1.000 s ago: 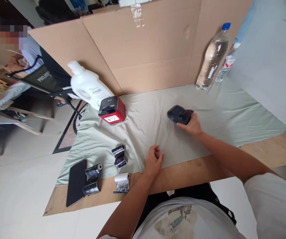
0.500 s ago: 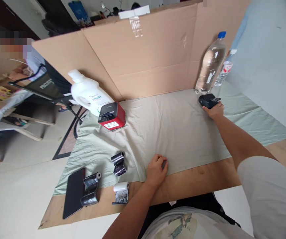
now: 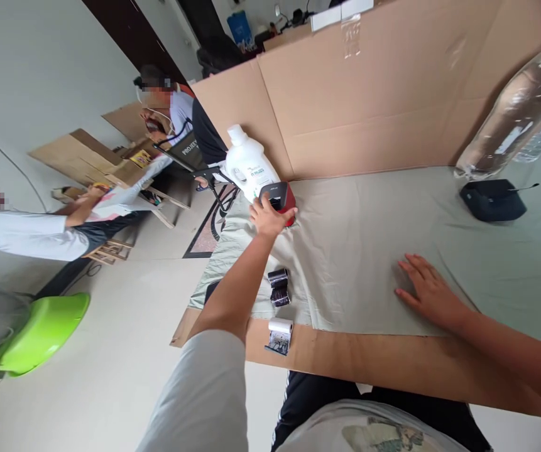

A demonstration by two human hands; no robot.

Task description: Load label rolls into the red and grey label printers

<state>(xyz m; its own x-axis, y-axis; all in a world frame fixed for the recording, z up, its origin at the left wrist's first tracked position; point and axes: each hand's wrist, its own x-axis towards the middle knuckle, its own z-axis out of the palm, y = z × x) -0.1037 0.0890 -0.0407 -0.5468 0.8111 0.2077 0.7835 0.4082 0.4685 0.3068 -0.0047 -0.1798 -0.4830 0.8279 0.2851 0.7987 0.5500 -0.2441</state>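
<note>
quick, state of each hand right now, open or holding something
Left hand: spread against the red-and-black printer; can't tell if its grip is closed.
Right hand: open over the cloth, holding nothing.

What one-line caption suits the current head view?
Left hand at the red-black device, right hand open over the cloth.

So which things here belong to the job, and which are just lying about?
Likely in use: red-and-black printer, at the left hand; black device; dark roll; white roll.
Apparently lying about: white jug; large clear bottle; smaller bottle.
</note>
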